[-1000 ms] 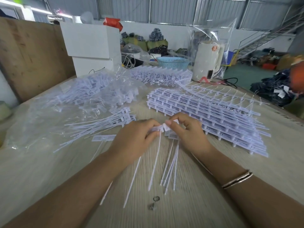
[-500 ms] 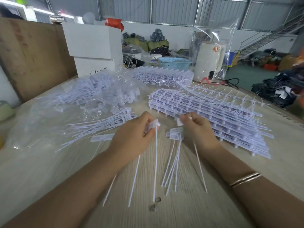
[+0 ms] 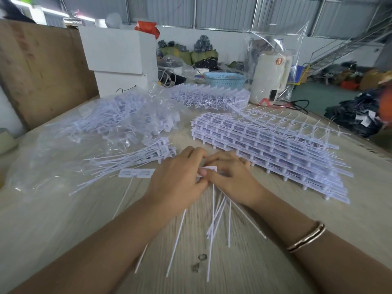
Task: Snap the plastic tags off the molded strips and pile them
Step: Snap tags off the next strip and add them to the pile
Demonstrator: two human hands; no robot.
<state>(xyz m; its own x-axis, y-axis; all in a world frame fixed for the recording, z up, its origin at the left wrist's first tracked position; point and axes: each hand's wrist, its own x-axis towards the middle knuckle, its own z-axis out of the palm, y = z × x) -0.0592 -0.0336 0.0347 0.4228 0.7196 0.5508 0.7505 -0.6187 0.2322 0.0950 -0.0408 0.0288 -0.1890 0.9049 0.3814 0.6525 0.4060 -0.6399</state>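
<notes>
- Both hands are coming back together at the middle of the bench (image 3: 63,240) after being spread apart half a second ago, each then carrying its own loose piece; the left hand (image 3: 180,179) and right hand (image 3: 231,179) are now meeting fingertip to fingertip.
- Both hands are curling their fingers and pinching the flat white heads of a small bunch of tags (image 3: 212,169), whose thin tails (image 3: 214,221) are fanning out toward the person across the bench.
- Finished tags are lying in a loose pile (image 3: 131,164) just left of the left hand, partly on a crumpled clear plastic bag (image 3: 70,149); the uncut molded strips (image 3: 275,153) are sitting in a stack just beyond the right hand, with a second stack (image 3: 210,96) farther back.
- Risk, as I am judging it: the tails are splaying rather than lying parallel, so a careless pull is likely to tangle them or flick one off the bench.
- Another risk: pinching only the heads is leaving the tails free, so a slack grip could be dropping part of the bunch short of the pile.
- Materials: the tags are looking like thin, springy white plastic, with flat rectangular heads and long needle-like tails; the strips are forming rigid ladder-like grids; the bench is showing a pale, streaky wood grain; the bag is looking glossy and slippery.
- A metal bangle (image 3: 307,236) is sitting on the right wrist.
</notes>
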